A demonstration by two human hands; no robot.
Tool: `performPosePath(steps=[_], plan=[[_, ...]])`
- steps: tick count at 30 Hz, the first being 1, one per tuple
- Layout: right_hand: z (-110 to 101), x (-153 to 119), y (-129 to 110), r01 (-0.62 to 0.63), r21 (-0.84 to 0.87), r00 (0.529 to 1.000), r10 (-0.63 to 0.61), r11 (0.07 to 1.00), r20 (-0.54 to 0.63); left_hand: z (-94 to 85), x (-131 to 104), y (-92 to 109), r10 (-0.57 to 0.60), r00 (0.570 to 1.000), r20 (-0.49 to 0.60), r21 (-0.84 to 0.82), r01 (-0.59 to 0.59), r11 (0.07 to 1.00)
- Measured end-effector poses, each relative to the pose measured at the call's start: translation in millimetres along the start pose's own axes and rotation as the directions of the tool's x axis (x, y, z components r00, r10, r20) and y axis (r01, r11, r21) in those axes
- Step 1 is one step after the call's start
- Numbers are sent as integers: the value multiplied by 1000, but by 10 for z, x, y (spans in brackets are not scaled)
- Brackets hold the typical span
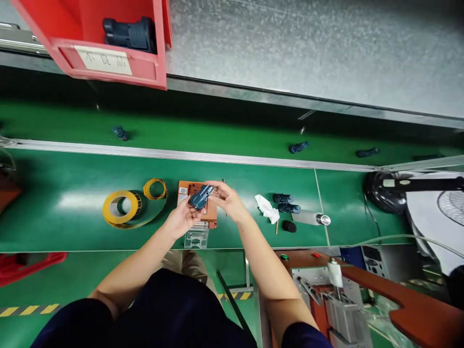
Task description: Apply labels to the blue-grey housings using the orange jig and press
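A dark blue-grey plastic part [200,198] is held between both hands over an orange-brown fixture [211,223] on the green bench. My left hand [182,218] is under and beside its lower left end, fingers wrapped against it. At its upper right end my right hand [227,200] grips it with bent fingers. The held part lies tilted and hides some of the fixture. Below the fixture sits a clear plastic holder [196,238].
Left of the fixture lie a yellow tape roll [110,209] and a thinner yellow coil [145,188]. To the right are a white cloth [267,209], two dark parts [289,208] and a bottle [306,217]. Behind, a green belt [217,137] carries similar parts below a red bin [161,67].
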State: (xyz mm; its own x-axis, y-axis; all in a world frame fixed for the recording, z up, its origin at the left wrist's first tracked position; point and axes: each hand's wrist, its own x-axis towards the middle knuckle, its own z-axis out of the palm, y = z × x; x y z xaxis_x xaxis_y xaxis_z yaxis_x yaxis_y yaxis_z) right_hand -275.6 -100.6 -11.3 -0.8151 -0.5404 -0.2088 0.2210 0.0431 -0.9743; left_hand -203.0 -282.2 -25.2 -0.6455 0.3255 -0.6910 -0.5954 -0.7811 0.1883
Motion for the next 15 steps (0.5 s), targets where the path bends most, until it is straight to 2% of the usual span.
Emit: performPosePath(steps=[3,5,8,12,15], plan=[[141,-288,215,48,-16,997,-48,999,-58,7,-109,-285,48,999,19,-7,-48,999],[210,-446,296,112,-148,990,-123,983,-66,-2,-163,-481,101,995,6,-8,-101,995],[257,-603,387,186,-388,977,-211,903,-23,-60,-241,-747,184,981,-57,51,-181,982],[281,-606,611,233,-495,972,-222,837,83,-234,-377,-1009,345,927,-145,202,-314,928],[267,-434,786,261,-483,963,-257,836,76,-385,-483,-1114,431,880,-198,325,-355,876]])
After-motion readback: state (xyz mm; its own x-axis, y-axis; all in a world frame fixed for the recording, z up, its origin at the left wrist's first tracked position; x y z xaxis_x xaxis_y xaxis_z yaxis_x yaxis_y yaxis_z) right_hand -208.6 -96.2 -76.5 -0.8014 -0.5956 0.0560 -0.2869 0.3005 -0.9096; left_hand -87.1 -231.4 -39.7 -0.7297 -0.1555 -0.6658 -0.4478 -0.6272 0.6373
